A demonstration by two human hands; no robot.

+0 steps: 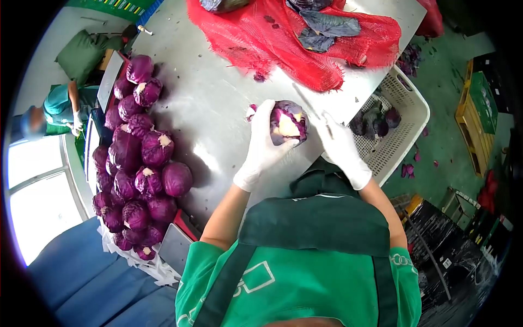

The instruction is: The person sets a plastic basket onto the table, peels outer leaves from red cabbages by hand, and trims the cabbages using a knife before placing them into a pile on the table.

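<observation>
My left hand (263,143), in a white glove, is wrapped round the side of a red cabbage (289,124) above the metal table. The cabbage's pale cut stem end faces up, with torn purple leaf around it. My right hand (343,146), also gloved in white, is closed on a knife (309,100) just right of the cabbage. Its narrow blade points away from me, towards the red net, and appears apart from the cabbage. The right fingers partly hide the handle.
Peeled red cabbages (126,152) are piled along the table's left side. A red mesh sack (261,35) with dark outer leaves (332,24) lies at the far end. Right of the table, a white crate (417,122) holds leaves. Another person (60,106) stands at far left.
</observation>
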